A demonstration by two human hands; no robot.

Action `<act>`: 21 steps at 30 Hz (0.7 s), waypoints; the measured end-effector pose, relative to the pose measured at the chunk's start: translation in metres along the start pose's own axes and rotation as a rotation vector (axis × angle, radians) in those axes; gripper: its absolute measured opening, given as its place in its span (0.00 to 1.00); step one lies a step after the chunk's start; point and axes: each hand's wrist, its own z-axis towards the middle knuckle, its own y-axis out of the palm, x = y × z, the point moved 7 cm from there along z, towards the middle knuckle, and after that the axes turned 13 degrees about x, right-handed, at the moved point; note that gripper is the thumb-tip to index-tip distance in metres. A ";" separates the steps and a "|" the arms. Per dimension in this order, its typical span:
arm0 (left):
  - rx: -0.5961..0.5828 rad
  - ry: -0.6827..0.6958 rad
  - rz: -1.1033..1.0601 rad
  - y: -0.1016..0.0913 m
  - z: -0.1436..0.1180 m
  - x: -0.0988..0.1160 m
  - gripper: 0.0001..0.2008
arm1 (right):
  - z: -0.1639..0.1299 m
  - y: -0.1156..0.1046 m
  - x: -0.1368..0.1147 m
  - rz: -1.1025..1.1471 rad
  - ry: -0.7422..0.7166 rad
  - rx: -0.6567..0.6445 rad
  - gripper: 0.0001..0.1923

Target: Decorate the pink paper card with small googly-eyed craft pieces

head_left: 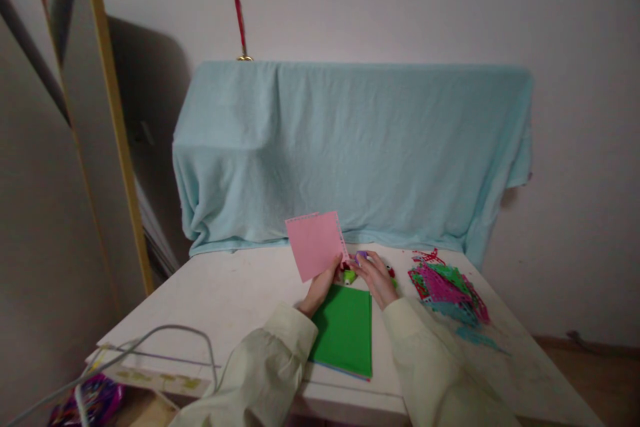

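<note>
A: Head view, nearest: a flat green pad (345, 330) on the white table (225, 300). What's just past it?
B: The left hand (320, 287) pinches a square pink sheet (316, 243) upright; the right hand (375, 275) curls around a small purple tool (361, 255). Lacy cut paper (445, 287) lies right; soft blue cloth (350, 147) drapes behind.

Dim, soft light, warped edges

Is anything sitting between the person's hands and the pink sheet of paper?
Nothing visible does. The left hand already holds the pink paper sheet by its lower edge, and the right hand is at the sheet's right corner with a small green tool, partly hidden, beside it.
</note>
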 end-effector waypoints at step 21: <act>-0.069 0.010 0.082 0.004 -0.001 -0.003 0.28 | 0.000 -0.006 -0.001 -0.069 0.020 0.062 0.17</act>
